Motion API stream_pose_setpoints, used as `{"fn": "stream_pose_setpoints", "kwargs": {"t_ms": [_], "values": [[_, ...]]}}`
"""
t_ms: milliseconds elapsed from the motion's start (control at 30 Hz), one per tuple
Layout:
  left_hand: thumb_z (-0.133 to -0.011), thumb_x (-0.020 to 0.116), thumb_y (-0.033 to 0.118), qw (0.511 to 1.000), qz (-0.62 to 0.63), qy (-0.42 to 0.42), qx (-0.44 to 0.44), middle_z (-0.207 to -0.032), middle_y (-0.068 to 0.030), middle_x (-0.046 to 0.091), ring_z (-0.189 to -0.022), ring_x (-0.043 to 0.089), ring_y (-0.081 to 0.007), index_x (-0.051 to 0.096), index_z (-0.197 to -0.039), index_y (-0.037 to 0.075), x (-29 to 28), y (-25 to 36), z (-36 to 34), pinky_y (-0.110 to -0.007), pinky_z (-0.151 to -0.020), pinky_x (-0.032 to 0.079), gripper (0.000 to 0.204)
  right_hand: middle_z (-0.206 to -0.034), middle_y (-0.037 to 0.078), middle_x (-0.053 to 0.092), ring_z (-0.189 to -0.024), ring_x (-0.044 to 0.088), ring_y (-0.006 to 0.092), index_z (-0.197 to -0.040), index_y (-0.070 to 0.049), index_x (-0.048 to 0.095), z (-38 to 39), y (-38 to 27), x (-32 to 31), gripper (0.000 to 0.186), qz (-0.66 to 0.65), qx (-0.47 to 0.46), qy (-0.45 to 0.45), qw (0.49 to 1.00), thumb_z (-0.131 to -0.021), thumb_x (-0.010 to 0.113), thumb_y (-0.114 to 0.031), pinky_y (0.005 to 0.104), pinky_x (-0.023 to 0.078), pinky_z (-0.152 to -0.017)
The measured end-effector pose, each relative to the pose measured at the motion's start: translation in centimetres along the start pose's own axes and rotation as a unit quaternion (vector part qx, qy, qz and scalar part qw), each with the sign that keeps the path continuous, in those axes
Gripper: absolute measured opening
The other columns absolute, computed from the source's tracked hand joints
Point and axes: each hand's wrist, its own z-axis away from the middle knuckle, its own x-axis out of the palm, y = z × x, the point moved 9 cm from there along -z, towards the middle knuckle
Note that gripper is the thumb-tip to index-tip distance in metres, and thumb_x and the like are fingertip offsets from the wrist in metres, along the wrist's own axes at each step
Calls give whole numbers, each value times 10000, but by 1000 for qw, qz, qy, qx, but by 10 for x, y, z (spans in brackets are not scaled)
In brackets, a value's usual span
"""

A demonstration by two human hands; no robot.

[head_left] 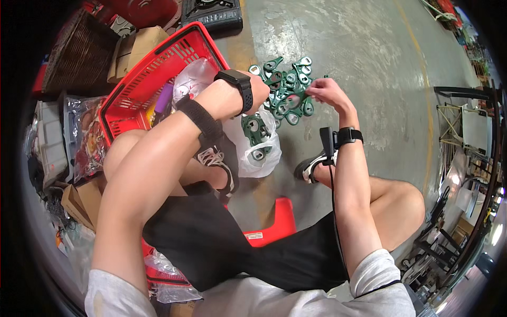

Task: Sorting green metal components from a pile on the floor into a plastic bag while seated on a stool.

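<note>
A heap of green-and-silver bottle openers [289,79] lies on the floor in front of me. My right hand [330,94] reaches over its right side, thumb and fingers pinched on the green end of one bottle opener [290,102]. My left hand [257,94] is curled at the upper edge of a white plastic bag [262,165]; the wrist hides most of its fingertips. More bottle openers [255,130] lie inside this bag, which stands between my feet, just nearer to me than the heap.
A red shopping basket [138,67] with plastic-wrapped goods stands at my left, close to my left arm. Cardboard boxes [138,48] and a wicker basket [79,50] are beyond it. A red plastic piece [282,219] shows between my legs. Metal racks [467,127] line the right side.
</note>
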Motion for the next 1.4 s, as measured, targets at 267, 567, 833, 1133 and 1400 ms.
{"fn": "stream_pose_setpoints", "kwargs": {"t_ms": [267, 567, 833, 1133, 1400], "values": [[-782, 663, 65, 1000, -3, -2, -3, -873, -218, 753, -855, 757, -389, 780, -902, 18, -4, 3, -8, -489, -718, 599, 174, -838, -12, 719, -742, 650, 106, -1028, -68, 765, 32, -85, 123, 289, 133, 17, -235, 963, -950, 723, -342, 290, 521, -632], [-783, 663, 68, 998, 2, 21, 57, -880, -219, 756, -859, 758, -388, 782, -909, 18, -16, 25, -32, -488, -721, 600, 181, -802, 52, 729, -729, 700, 162, -1003, -48, 747, -20, 257, -44, 265, -41, 133, 198, 970, -904, 718, -292, 338, 540, -609], [-783, 663, 71, 997, -9, -55, 45, -886, -219, 758, -863, 760, -387, 784, -914, 18, -12, 7, -50, -487, -724, 601, 186, -1153, 196, 674, -1092, 661, 412, -1173, -81, 647, -14, 150, 89, 336, 191, 48, 295, 935, -907, 717, -274, 518, 536, -944], [-784, 663, 74, 994, -21, -77, 69, -893, -219, 761, -867, 761, -386, 786, -921, 18, -16, 8, -78, -487, -727, 602, 192, -1155, 239, 697, -1075, 687, 455, -1237, -21, 493, -32, 129, 64, 687, 86, 228, 369, 897, -855, 812, -495, 564, 551, -893], [-785, 663, 77, 993, -26, -90, 69, -899, -219, 763, -871, 763, -385, 788, -927, 18, -14, -2, -78, -486, -730, 603, 198, -1110, 279, 729, -1057, 711, 464, -1239, -22, 471, -49, 148, 68, 600, -62, 330, 439, 833, -834, 809, -309, 547, 561, -919]]}}
